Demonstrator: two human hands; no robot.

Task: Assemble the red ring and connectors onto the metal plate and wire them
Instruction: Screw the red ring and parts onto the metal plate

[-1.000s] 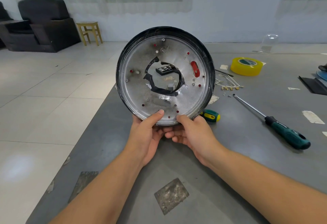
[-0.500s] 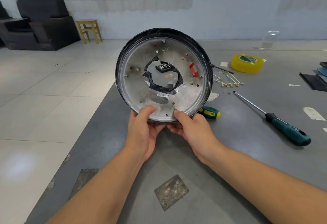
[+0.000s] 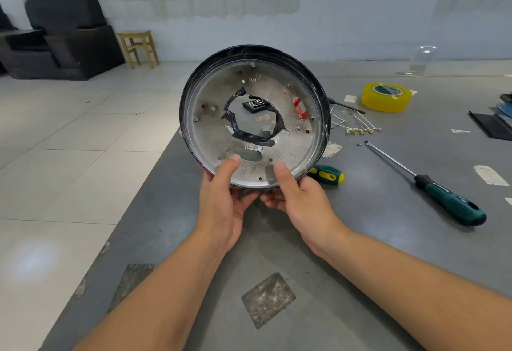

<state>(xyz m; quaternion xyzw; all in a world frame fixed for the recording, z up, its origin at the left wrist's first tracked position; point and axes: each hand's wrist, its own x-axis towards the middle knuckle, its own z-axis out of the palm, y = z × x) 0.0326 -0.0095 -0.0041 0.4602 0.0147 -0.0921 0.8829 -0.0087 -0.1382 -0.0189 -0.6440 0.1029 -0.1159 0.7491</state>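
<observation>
A round metal plate [image 3: 293,145] with a black rim is held upright above the grey table, its dull inner face toward me. My left hand [image 3: 224,201] and my right hand [image 3: 302,203] grip its lower edge, thumbs pressed on the face and fingers behind. Black tape lines the ragged centre hole. Red shows through several small holes and a slot at the right [image 3: 298,106], and at the lower left rim; most of the red ring is hidden behind the plate. White wires with brass connectors [image 3: 357,127] lie on the table to the right.
A green-handled screwdriver [image 3: 443,198] lies at the right, and a green-and-yellow handle [image 3: 328,174] pokes out under the plate. A yellow tape roll [image 3: 386,97] sits further back. The table's left edge [image 3: 155,173] runs beside the plate, with tiled floor beyond.
The plate has tilted a little and turned so the red slot appears narrower. Both thumbs have slid higher onto the plate's face.
</observation>
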